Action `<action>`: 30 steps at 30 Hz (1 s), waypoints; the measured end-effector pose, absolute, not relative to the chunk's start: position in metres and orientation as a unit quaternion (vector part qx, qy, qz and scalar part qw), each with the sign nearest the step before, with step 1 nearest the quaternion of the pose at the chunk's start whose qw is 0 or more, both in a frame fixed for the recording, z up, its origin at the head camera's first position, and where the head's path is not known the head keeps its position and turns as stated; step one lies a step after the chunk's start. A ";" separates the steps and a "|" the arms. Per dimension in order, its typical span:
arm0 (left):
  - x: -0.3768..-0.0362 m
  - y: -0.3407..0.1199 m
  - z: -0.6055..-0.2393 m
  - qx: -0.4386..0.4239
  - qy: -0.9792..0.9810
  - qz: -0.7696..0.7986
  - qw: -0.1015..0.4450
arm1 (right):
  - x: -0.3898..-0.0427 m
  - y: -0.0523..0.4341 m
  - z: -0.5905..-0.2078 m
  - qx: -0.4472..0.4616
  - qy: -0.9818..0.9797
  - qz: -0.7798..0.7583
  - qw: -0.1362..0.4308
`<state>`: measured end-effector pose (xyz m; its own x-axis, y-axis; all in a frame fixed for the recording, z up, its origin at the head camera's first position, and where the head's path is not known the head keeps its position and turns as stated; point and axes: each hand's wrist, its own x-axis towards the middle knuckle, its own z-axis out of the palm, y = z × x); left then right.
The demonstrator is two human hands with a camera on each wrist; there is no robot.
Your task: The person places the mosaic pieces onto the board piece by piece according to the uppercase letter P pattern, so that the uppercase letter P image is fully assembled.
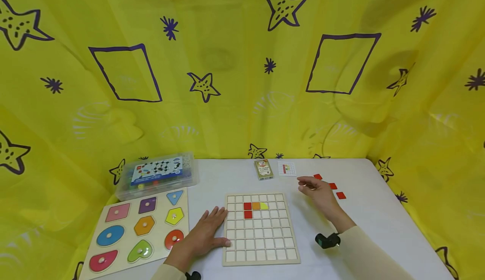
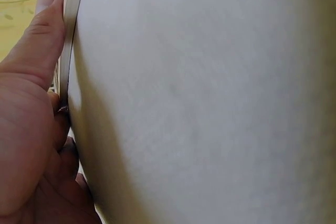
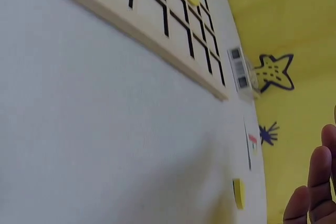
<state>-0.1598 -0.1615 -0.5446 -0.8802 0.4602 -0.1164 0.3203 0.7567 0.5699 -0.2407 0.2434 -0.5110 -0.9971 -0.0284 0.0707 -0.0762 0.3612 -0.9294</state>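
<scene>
Copying card [image 1: 286, 169] onto board [image 1: 261, 264], apparently: left hand [image 1: 206, 233] spread at its edge, right hand [image 1: 319, 193] loose, seemingly empty; next likely calls for pinching yellow piece [image 3: 239, 193].

Grid board [image 1: 267, 233]: pale wood, matt, smooth. Red tile [image 1: 247, 206] on it: smooth, wood or plastic, can't tell. Puzzle board [image 1: 129, 229]: pale wood, matt; painted pcs, e.g. red disc [image 1: 171, 243], glossy w/ glare. Storage box [image 1: 191, 174]: clear plastic, shiny. Card box [image 1: 263, 169]: prob. cardboard. Pattern card [image 1: 287, 169]: paper-like. Table cover [image 1: 227, 174]: white, matt, looks like cloth. Curtain [image 1: 235, 124]: thin printed sheet, slight sheen, creased. Sleeve [image 1: 371, 250]: matt cloth. Wrist cam [image 1: 327, 241]: blk plastic.
</scene>
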 end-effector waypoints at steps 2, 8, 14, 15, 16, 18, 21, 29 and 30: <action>-0.160 -0.162 -0.544 0.209 0.929 0.277 0.128 | -0.241 0.259 -0.510 0.030 -0.824 0.565 0.023; -0.161 -0.161 -0.544 0.210 0.930 0.276 0.125 | -0.239 0.304 -0.512 0.010 -0.843 0.537 0.011; -0.159 -0.160 -0.542 0.205 0.930 0.276 0.129 | -0.240 0.345 -0.519 -0.024 -0.877 0.480 -0.017; -0.158 -0.160 -0.541 0.205 0.930 0.277 0.129 | -0.240 0.351 -0.521 -0.026 -0.880 0.474 -0.022; -0.158 -0.160 -0.540 0.207 0.930 0.277 0.128 | -0.240 0.356 -0.523 -0.030 -0.883 0.468 -0.029; -0.157 -0.160 -0.539 0.209 0.929 0.277 0.127 | -0.240 0.365 -0.527 -0.041 -0.886 0.459 -0.043; -0.157 -0.160 -0.539 0.216 0.928 0.276 0.122 | -0.240 0.371 -0.531 -0.057 -0.887 0.454 -0.063; -0.158 -0.160 -0.541 0.208 0.930 0.274 0.127 | -0.238 0.375 -0.537 -0.049 -0.896 0.434 -0.076; -0.158 -0.160 -0.541 0.207 0.931 0.272 0.127 | -0.239 0.376 -0.538 -0.049 -0.899 0.429 -0.077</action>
